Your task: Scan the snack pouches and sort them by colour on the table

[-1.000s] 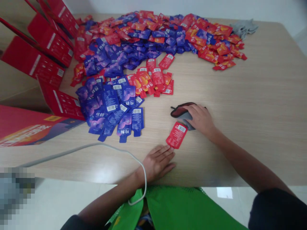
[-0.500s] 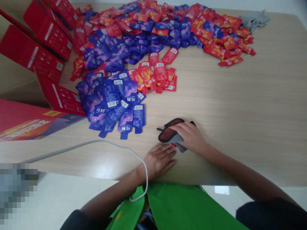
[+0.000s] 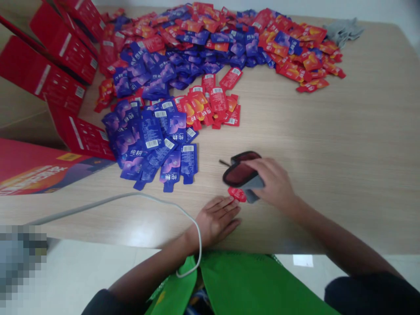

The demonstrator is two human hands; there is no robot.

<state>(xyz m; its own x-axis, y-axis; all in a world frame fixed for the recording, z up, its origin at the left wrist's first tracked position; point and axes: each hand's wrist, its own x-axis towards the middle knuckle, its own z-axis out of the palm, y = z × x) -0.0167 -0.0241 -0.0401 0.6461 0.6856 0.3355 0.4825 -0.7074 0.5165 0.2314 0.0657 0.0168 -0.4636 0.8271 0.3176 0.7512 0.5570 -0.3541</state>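
Nearest, a green garment (image 3: pixel 259 284) shows at the near edge of the table (image 3: pixel 328 166), and a pale cable (image 3: pixel 98 205) loops in from the left. Just beyond, the left hand (image 3: pixel 219 218) lies flat, fingers stretched out rather than closed, their tips touching the near end of a red packet (image 3: pixel 236 194) on the tabletop. To its right, the right hand (image 3: pixel 274 181) is closed around a grey-and-black item (image 3: pixel 241 175) with dark red inner faces, which covers the packet's far part. Farther left lie blue packets (image 3: pixel 152 131), with loose red packets (image 3: pixel 218 103) beyond them, right of red boxes (image 3: pixel 65 57). Farthest, a mixed heap (image 3: pixel 197 43) spreads toward a grey cloth (image 3: pixel 344 31) at far right.
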